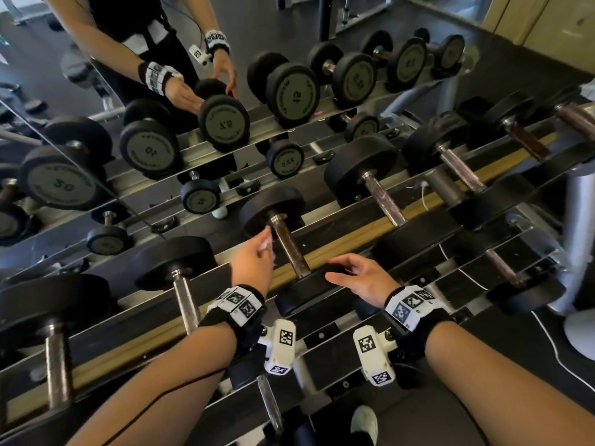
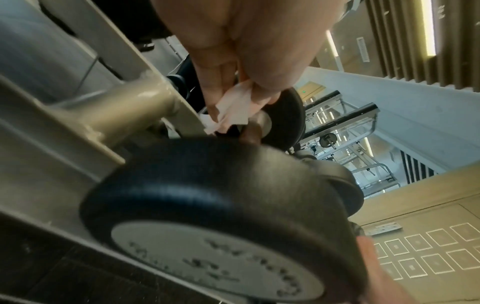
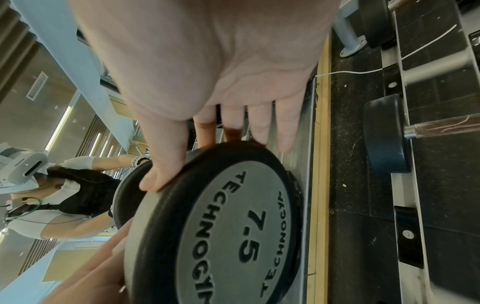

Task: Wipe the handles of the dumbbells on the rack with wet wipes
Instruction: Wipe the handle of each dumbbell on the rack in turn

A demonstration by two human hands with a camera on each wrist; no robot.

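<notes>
A 7.5 dumbbell lies across the rack's top tier, its brownish handle [image 1: 289,249] running between a far head [image 1: 272,210] and a near head [image 1: 309,291]. My left hand [image 1: 264,252] pinches a crumpled white wet wipe [image 1: 265,242] just left of the handle's far end. The left wrist view shows the left hand [image 2: 244,96] holding the wipe [image 2: 233,113] close to the handle [image 2: 250,133]. My right hand [image 1: 335,270] rests on the near head. In the right wrist view the right hand [image 3: 182,156] has straight fingers over the head [image 3: 233,226] and the thumb on its rim.
More dumbbells sit on the rack to the left [image 1: 183,284] and right [image 1: 383,197], and one on the lower tier [image 1: 270,403]. A mirror [image 1: 80,75] behind reflects the rack and me. A white cable [image 1: 547,333] runs over the dark floor.
</notes>
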